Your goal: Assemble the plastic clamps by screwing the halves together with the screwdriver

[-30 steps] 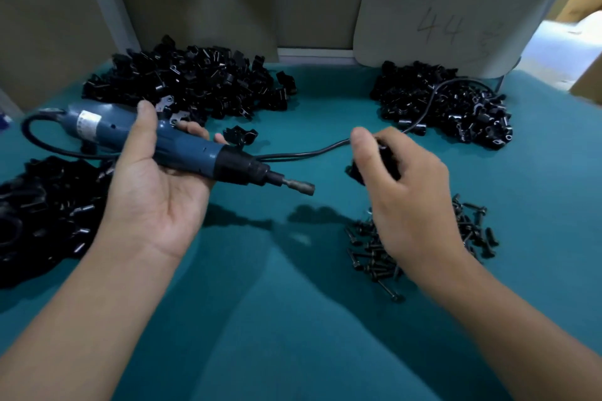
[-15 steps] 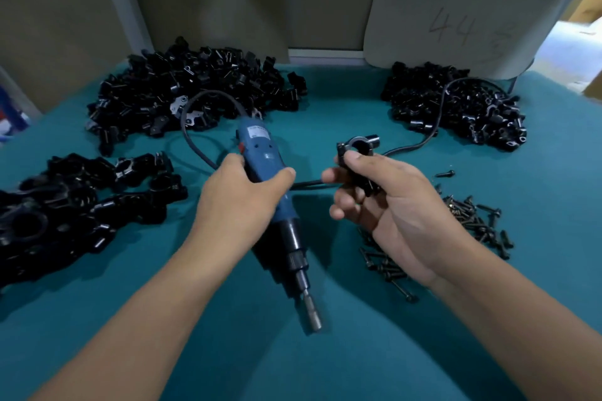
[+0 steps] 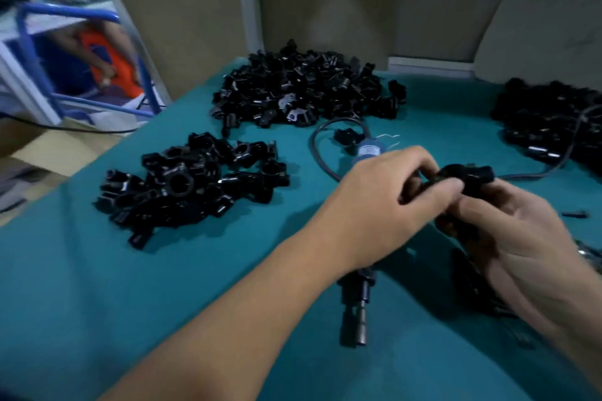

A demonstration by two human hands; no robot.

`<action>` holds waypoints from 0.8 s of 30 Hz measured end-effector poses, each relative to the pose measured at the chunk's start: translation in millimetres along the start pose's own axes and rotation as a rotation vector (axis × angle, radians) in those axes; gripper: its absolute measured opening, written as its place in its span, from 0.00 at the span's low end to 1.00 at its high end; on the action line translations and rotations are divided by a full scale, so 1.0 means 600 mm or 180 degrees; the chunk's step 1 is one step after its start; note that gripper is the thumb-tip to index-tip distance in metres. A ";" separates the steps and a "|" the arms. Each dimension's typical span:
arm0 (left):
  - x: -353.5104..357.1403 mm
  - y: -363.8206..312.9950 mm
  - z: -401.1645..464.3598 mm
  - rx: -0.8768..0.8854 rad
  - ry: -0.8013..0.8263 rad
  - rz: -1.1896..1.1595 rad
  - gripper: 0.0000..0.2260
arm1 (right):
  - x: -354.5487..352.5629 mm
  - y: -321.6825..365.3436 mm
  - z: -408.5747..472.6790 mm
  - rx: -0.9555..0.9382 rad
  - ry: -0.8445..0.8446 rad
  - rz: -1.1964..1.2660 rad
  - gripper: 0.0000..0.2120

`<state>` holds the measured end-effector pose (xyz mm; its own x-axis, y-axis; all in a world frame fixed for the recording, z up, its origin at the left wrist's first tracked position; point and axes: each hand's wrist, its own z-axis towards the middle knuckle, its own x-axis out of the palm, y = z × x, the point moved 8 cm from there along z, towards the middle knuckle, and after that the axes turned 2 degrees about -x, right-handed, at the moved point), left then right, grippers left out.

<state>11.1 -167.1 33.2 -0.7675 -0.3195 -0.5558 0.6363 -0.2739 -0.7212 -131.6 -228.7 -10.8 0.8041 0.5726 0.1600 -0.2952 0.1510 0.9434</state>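
A black plastic clamp (image 3: 469,176) is held between both hands above the teal table (image 3: 97,303). My right hand (image 3: 518,231) grips it from below with curled fingers. My left hand (image 3: 384,202) pinches its left end with thumb and fingers. The blue electric screwdriver (image 3: 369,150) lies on the table under my left hand, its metal tip (image 3: 361,319) pointing toward me and its cord (image 3: 317,153) looping behind. Its middle is hidden by my hand.
Piles of black clamp parts lie at the left (image 3: 192,182), the back (image 3: 303,91) and the far right (image 3: 550,120). A loose screw (image 3: 575,214) and more screws sit by my right wrist. A white board (image 3: 547,29) leans at the back. Blue framing (image 3: 65,58) stands beyond the table's left edge.
My left hand has let go of the screwdriver, which now lies on the table, and has moved right to pinch the clamp. The view has swung left.
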 end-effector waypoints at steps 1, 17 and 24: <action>-0.004 0.001 0.001 0.0033 -0.0036 -0.0025 0.09 | -0.006 -0.004 0.002 -0.0009 0.0002 -0.0061 0.29; -0.265 0.048 -0.041 -0.1089 -0.1417 0.0816 0.08 | -0.033 -0.051 0.020 -0.0291 0.0075 -0.0968 0.26; -0.371 0.174 -0.081 -0.1950 -0.1109 0.2324 0.12 | -0.058 -0.039 0.013 -0.0391 -0.0414 -0.1756 0.34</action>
<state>244.4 -80.5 61.2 -0.0793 -0.4962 -0.8646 0.7159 0.5751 -0.3958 -148.4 -258.4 -36.1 0.9105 0.2800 -0.3041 0.1341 0.4958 0.8580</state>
